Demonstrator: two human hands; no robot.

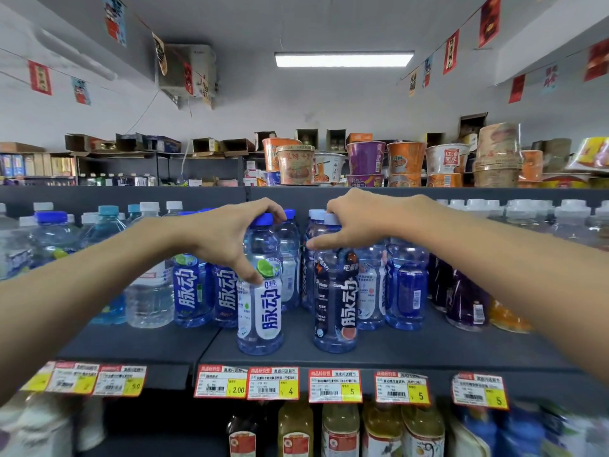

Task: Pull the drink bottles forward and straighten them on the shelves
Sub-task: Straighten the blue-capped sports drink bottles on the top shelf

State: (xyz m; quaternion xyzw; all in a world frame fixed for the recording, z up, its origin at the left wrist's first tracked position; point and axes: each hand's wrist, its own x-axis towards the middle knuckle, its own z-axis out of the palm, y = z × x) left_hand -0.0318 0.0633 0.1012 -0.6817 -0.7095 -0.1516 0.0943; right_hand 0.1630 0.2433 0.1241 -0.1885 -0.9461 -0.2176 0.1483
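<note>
One dark shelf is seen carrying the drinks, with five price tags along its right section edge. Two bottles are pulled forward near that edge, apart from the crowded rows behind: a white-labelled bottle and a dark-labelled bottle. Instant noodle cups are stacked above. The left hand is closed around the white-labelled bottle's shoulder, thumb on the label. The right hand is clasped over the dark-labelled bottle's cap and neck.
</note>
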